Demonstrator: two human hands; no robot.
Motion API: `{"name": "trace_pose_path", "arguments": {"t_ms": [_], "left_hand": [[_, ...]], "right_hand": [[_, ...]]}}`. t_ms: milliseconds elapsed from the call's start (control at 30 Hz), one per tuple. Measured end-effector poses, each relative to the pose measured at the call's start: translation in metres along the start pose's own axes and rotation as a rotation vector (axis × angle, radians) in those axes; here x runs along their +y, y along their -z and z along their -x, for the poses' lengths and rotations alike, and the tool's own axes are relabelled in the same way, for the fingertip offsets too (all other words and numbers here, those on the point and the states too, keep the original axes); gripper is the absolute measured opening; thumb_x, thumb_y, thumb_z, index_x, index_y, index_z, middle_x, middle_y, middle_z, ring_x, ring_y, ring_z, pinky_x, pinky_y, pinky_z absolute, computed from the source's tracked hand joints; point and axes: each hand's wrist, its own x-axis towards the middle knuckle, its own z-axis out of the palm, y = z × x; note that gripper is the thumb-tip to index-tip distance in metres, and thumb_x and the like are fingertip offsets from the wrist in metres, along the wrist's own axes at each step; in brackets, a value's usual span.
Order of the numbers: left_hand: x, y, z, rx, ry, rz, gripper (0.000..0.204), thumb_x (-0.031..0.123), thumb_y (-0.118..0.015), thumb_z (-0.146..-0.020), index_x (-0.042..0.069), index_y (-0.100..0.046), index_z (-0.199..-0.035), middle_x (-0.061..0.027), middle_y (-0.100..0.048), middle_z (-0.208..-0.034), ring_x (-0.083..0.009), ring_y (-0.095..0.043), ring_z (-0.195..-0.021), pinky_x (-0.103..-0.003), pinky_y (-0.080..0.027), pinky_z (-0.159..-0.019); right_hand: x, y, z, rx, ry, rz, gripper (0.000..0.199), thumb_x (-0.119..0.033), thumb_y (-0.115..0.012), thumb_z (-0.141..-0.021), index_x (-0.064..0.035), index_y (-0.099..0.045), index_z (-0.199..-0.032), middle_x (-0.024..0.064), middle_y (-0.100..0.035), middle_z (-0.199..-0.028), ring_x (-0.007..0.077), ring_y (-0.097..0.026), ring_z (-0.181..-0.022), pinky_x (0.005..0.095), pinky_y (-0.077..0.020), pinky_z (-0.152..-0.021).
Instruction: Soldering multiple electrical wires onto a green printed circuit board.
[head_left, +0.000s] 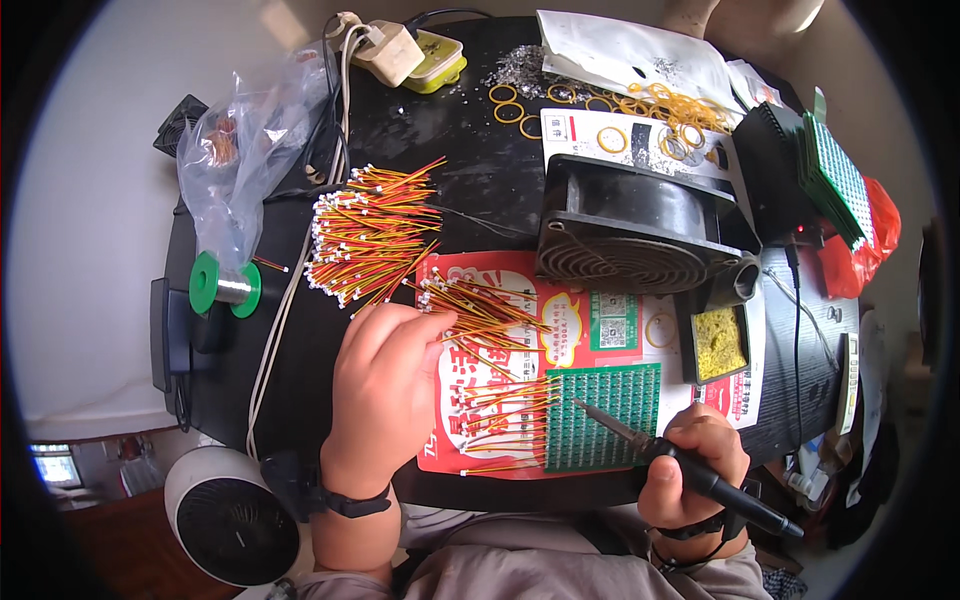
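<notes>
My right hand (pixel 695 470) grips a black soldering iron (pixel 715 485), its metal tip slanting up-left over a green circuit board panel (pixel 610 420). A row of red-and-yellow wires (pixel 500 425) lies along the panel's left edge, stretching leftward. My left hand (pixel 385 365) has thumb and fingers pinched together at a small pile of red-and-yellow wires (pixel 480 305); it appears to grip one wire there, though the fingers partly hide the hold. Beyond it lies a larger heap of white-tipped wires (pixel 370 235). Red printed paper (pixel 445 445) lies beneath the panel and the small pile.
A black fan (pixel 640 225) stands behind the panel, beside a yellow sponge (pixel 718 343) in a black holder. Left are a green solder spool (pixel 225 285) and a plastic bag (pixel 245 150). Rubber bands (pixel 660 105) lie behind; stacked green boards (pixel 838 180) stand far right.
</notes>
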Motion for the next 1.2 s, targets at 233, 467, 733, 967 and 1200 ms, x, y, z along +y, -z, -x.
{"name": "trace_pose_path", "arguments": {"t_ms": [233, 467, 733, 967, 1200], "left_hand": [[0.003, 0.005, 0.003, 0.051, 0.042, 0.293, 0.005, -0.002, -0.062, -0.088, -0.003, -0.065, -0.092, -0.0105, -0.062, -0.088, -0.0186, -0.061, -0.078, -0.028, -0.049, -0.070], [0.011, 0.006, 0.013, 0.034, 0.265, 0.687, 0.008, -0.008, -0.068, -0.082, -0.004, -0.065, -0.089, -0.0139, -0.069, -0.085, -0.0183, -0.066, -0.078, -0.027, -0.051, -0.071], [0.016, 0.000, 0.018, -0.016, 0.277, 0.891, 0.017, -0.009, -0.074, -0.077, -0.004, -0.065, -0.091, -0.0136, -0.069, -0.085, -0.0123, -0.064, -0.073, -0.025, -0.050, -0.066], [0.023, 0.005, 0.015, -0.116, 0.349, 0.875, 0.017, -0.005, -0.077, -0.075, -0.004, -0.066, -0.088, -0.0127, -0.068, -0.080, -0.0154, -0.065, -0.071, -0.025, -0.051, -0.066], [0.020, 0.003, 0.013, -0.103, 0.200, 0.844, 0.013, 0.002, -0.080, -0.074, -0.002, -0.068, -0.079, -0.0130, -0.067, -0.075, -0.0188, -0.065, -0.071, -0.028, -0.051, -0.066]], "right_hand": [[-0.003, 0.000, -0.001, 0.000, -0.004, -0.008, 0.029, -0.016, -0.072, -0.080, 0.0022, -0.053, -0.091, 0.0077, -0.051, -0.057, 0.0181, -0.050, -0.045, 0.0300, -0.0394, -0.043], [-0.001, 0.001, 0.004, 0.010, -0.006, -0.027, 0.031, -0.017, -0.073, -0.080, 0.0028, -0.052, -0.091, 0.0080, -0.051, -0.057, 0.0183, -0.050, -0.046, 0.0302, -0.0400, -0.043], [-0.001, -0.001, 0.003, 0.027, -0.007, -0.040, 0.032, -0.017, -0.074, -0.079, 0.0029, -0.052, -0.091, 0.0089, -0.053, -0.060, 0.0193, -0.052, -0.048, 0.0308, -0.0418, -0.044], [-0.001, 0.000, 0.006, 0.030, -0.024, -0.039, 0.033, -0.018, -0.074, -0.079, 0.0032, -0.052, -0.091, 0.0091, -0.053, -0.060, 0.0192, -0.051, -0.048, 0.0309, -0.0417, -0.044], [-0.003, 0.001, 0.003, 0.009, -0.033, -0.023, 0.033, -0.019, -0.074, -0.080, 0.0029, -0.052, -0.091, 0.0092, -0.053, -0.060, 0.0190, -0.052, -0.048, 0.0307, -0.0416, -0.044]]}}
